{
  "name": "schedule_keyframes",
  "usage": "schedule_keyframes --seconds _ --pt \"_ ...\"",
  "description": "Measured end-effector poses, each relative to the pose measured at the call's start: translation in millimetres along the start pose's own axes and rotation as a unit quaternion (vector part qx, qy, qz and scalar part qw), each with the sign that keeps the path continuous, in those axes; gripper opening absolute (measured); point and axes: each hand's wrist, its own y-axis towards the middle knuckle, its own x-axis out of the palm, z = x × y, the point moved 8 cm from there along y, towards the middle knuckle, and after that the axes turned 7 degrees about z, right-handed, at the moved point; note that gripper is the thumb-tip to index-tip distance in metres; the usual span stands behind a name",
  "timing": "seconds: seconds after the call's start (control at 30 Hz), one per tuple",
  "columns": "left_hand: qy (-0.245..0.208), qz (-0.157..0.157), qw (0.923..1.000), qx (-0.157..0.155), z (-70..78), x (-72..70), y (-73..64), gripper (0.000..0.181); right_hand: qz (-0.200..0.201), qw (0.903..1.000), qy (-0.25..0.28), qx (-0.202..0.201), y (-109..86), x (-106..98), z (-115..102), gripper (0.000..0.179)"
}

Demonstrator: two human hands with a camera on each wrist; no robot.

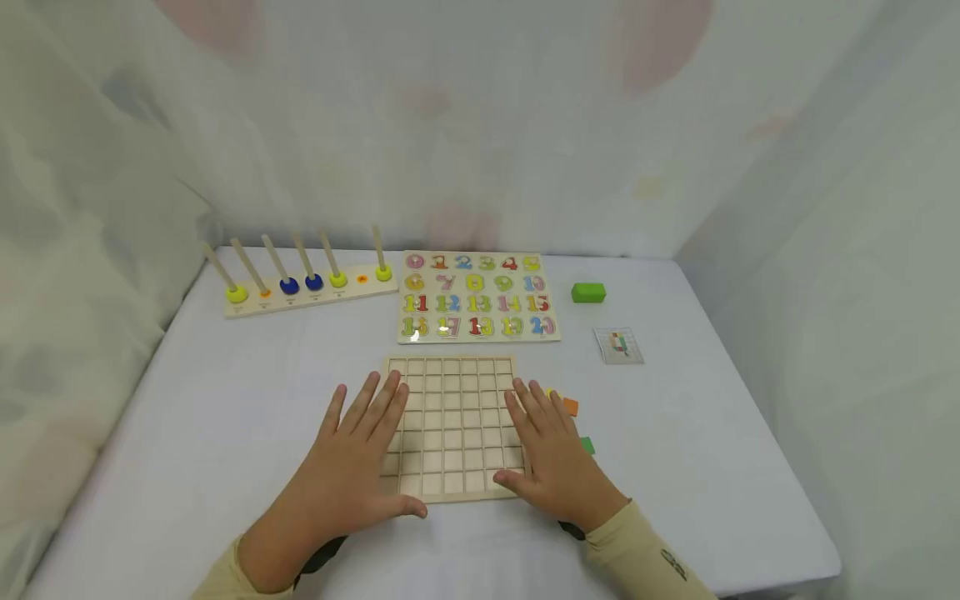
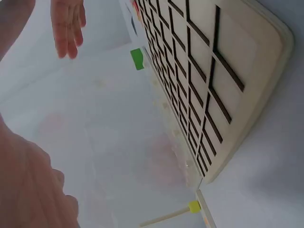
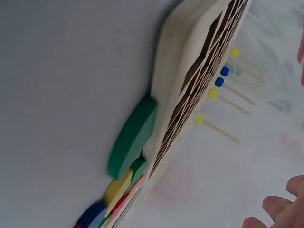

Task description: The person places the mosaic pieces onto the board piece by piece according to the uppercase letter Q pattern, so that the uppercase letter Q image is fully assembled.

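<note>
holds left hand over the left edge of the wooden grid board, right hand over its right edge; stretches fingers of both straight and slightly apart, grasping nothing. has the board lying flat on the white-covered bench, just in front of the number puzzle, with the abacus back left, the green block back right, colored tiles partly hidden by the right hand.

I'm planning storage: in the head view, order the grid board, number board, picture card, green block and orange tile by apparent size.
Largest to smallest:
1. Grid board, partly covered
2. Number board
3. Picture card
4. Green block
5. Orange tile
</note>
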Motion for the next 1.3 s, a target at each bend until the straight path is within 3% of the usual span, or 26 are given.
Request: schedule_keyframes --seconds 0.13,0.33,0.5,0.63,0.8,1.0,1.13,1.3 --pt "0.004 -0.023 0.9995 -0.020 -10.3 10.2 -1.1 0.154 0.015 0.9997 -0.009 0.014 -12.9 -12.2 13.1 0.099" --pt "-0.006 -0.046 0.9977 -0.050 -30.6 22.0 -14.1 0.155 0.031 0.9983 -0.034 0.037 -29.8 -34.2 34.6 0.096" --pt "-0.015 -0.062 0.9954 -0.071 -43.6 26.8 -26.7 0.153 0.043 0.9960 -0.056 0.054 -33.5 -52.1 51.5 0.092" --pt "-0.032 -0.077 0.9934 -0.078 -43.1 32.7 -35.2 0.146 0.031 0.9933 -0.078 0.080 -28.3 -56.0 68.0 0.081" --pt "-0.050 -0.087 0.9920 -0.077 -35.5 44.9 -42.8 0.138 -0.007 0.9879 -0.115 0.104 -8.7 -38.8 90.3 0.068" --pt "-0.066 -0.091 0.9903 -0.082 -26.7 58.7 -42.1 0.131 -0.071 0.9808 -0.147 0.107 12.7 -7.1 111.8 0.041" --pt "-0.066 -0.104 0.9879 -0.094 -24.3 63.2 -44.2 0.127 -0.105 0.9755 -0.153 0.117 19.4 3.8 116.4 0.031" --pt "-0.049 -0.111 0.9874 -0.102 -26.3 61.9 -49.3 0.124 -0.131 0.9684 -0.156 0.144 26.7 7.6 114.3 0.030"
